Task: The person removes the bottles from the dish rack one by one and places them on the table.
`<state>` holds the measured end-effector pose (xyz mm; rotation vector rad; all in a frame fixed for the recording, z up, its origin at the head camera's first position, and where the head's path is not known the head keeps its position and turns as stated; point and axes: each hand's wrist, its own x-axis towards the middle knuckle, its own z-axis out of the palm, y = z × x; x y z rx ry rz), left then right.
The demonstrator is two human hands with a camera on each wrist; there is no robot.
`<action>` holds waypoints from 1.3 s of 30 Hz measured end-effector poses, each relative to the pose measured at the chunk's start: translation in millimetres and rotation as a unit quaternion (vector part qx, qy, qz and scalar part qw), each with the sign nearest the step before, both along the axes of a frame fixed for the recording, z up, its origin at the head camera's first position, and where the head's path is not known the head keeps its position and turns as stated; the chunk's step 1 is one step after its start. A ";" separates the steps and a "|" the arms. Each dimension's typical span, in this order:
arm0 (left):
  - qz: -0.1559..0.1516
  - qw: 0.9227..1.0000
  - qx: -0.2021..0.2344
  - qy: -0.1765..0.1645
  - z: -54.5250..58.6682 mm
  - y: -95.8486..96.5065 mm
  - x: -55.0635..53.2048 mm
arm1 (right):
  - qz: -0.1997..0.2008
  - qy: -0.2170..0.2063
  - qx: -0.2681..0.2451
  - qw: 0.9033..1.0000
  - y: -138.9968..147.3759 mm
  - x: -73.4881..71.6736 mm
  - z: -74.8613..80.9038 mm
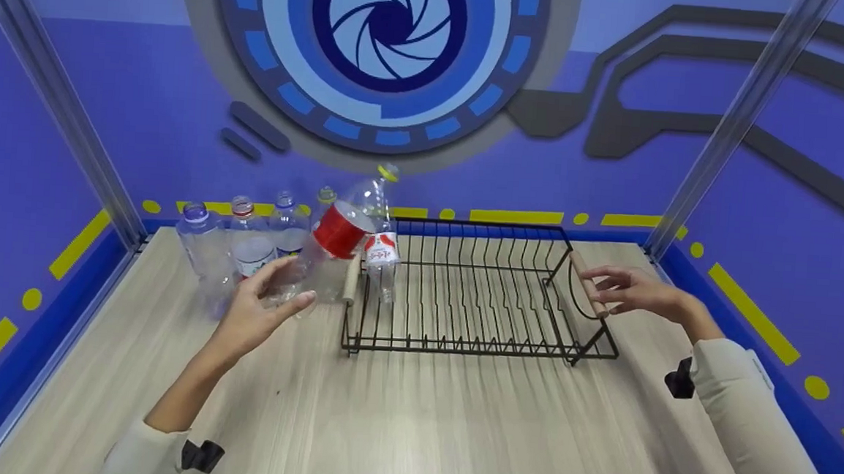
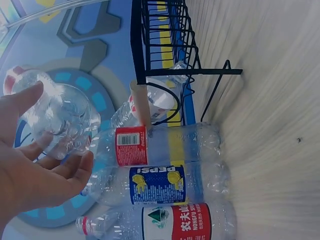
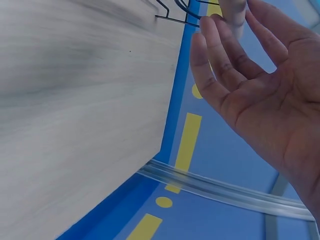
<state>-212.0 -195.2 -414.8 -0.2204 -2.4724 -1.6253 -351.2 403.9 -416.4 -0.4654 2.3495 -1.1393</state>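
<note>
My left hand holds a clear plastic bottle with a red label near its base; the bottle leans up to the right with its yellow-ringed neck high. In the left wrist view the thumb and fingers surround that bottle's base. A black wire dish rack stands beside it. At the rack's left end a clear bottle with a white-and-red label is upside down, neck low. On the right, my right hand has its fingers around the rack's wooden handle; the handle is partly visible in the right wrist view.
Left of the rack several bottles stand in a row: a Coca-Cola bottle, a Pepsi bottle, a Nongfu Spring bottle and an unlabelled-looking bottle. Blue-purple panels enclose the wooden table.
</note>
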 end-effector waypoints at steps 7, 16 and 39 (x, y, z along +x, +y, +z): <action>0.052 0.998 0.027 -0.007 6.5 -13.8 5.8 | -0.007 -0.030 -0.020 0.999 0.8 -1.6 -2.3; 0.103 0.992 0.069 -0.009 13.4 -37.3 10.0 | -0.008 -0.075 -0.049 0.996 10.6 0.5 -12.9; 0.254 0.963 0.056 -0.063 -1.2 -118.0 16.4 | -0.009 -0.092 -0.063 0.994 11.8 2.8 -24.7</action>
